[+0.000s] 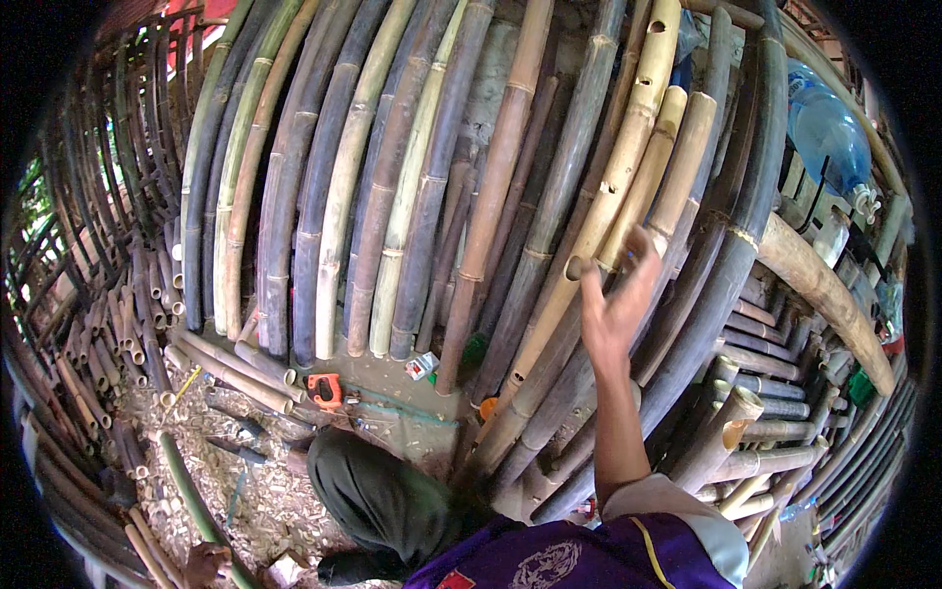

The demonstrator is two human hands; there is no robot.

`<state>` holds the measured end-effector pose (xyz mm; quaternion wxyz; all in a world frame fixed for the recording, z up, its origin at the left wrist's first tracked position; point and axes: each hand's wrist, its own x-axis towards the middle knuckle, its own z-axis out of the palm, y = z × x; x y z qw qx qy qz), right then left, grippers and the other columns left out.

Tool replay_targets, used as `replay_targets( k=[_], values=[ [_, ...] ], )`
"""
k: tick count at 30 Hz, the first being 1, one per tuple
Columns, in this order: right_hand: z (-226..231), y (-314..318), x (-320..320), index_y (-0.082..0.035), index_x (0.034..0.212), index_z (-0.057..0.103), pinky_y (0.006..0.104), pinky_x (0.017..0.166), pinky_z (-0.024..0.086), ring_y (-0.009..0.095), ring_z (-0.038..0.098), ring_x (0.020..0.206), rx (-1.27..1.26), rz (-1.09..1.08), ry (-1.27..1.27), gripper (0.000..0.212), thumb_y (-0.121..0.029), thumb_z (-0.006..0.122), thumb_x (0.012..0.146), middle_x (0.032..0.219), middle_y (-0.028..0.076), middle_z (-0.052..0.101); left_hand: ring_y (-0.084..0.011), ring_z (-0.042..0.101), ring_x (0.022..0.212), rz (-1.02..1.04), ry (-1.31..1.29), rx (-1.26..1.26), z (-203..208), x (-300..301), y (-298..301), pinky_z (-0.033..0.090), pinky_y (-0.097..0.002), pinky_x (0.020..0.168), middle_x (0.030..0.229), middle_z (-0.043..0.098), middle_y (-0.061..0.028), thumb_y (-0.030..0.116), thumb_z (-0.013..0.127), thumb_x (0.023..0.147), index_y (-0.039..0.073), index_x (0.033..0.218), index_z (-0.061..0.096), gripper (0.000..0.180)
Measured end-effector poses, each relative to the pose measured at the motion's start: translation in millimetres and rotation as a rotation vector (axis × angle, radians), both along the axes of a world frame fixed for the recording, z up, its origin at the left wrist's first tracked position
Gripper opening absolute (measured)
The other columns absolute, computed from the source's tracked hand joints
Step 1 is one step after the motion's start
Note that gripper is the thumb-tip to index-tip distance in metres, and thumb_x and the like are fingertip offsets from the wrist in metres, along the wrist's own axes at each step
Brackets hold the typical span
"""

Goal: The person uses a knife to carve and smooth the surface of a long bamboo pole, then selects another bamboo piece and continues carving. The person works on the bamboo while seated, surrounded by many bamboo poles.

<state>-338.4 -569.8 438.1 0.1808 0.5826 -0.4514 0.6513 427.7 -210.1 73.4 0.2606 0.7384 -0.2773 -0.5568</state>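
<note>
The right hand (620, 299) is hanging by a pale pole (621, 162) leaning among darker poles (572, 147) — thumb and fingers spreading apart, holding nothing. The left hand (206, 564) is lying beside a green pole (191, 486), its grip showing too dimly to tell.

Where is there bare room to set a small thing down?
A small gray floor patch looks bare between the orange handle and white pack. Bamboo poles crowd the right hand; pale chips lie thick left of the trousered knee.
</note>
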Motion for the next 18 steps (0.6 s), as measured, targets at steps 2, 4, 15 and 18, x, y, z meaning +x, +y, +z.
replay_targets(
  k=[2,4,15,18],
  values=[
    [11,-41,8,0.008,0.148,0.042,0.0467,0.117,0.039,0.042,0.053,0.132,0.024,0.091,-0.056,0.073,-0.015,0.075,0.088,0.139,0.029,0.052,-0.0264,0.073,0.082,0.033,-0.024,0.005,-15,17,0,0.059,-0.0414,0.064,0.101,0.071,-0.0070,0.027,0.073,0.094,0.014,0.125,0.064,0.035],
    [15,-109,15,0.011,0.149,0.039,0.0475,0.120,0.035,0.045,0.048,0.137,0.076,0.206,-0.153,0.077,-0.019,0.075,0.088,0.144,0.032,0.049,-0.0255,0.074,0.075,0.174,0.113,0.053,-11,35,11,0.059,-0.0413,0.061,0.093,0.073,-0.0065,0.029,0.073,0.096,0.013,0.123,0.064,0.033],
    [95,-276,1,0.014,0.152,0.027,0.0505,0.106,0.052,0.043,0.055,0.129,0.429,-0.570,-0.212,0.102,-0.035,0.084,0.084,0.138,0.029,0.051,-0.0200,0.069,0.081,0.089,-0.164,-0.064,8,-19,12,0.057,-0.0372,0.059,0.107,0.072,-0.0108,0.018,0.077,0.092,0.008,0.133,0.062,0.045],
    [104,-278,-16,0.006,0.137,0.042,0.0457,0.099,0.057,0.035,0.058,0.125,0.420,-0.706,-0.126,0.084,-0.036,0.087,0.081,0.130,0.022,0.053,-0.0199,0.069,0.079,0.110,-0.189,-0.071,23,-30,3,0.057,-0.0368,0.059,0.105,0.072,-0.0104,0.018,0.076,0.092,0.008,0.131,0.062,0.043]
  ],
)
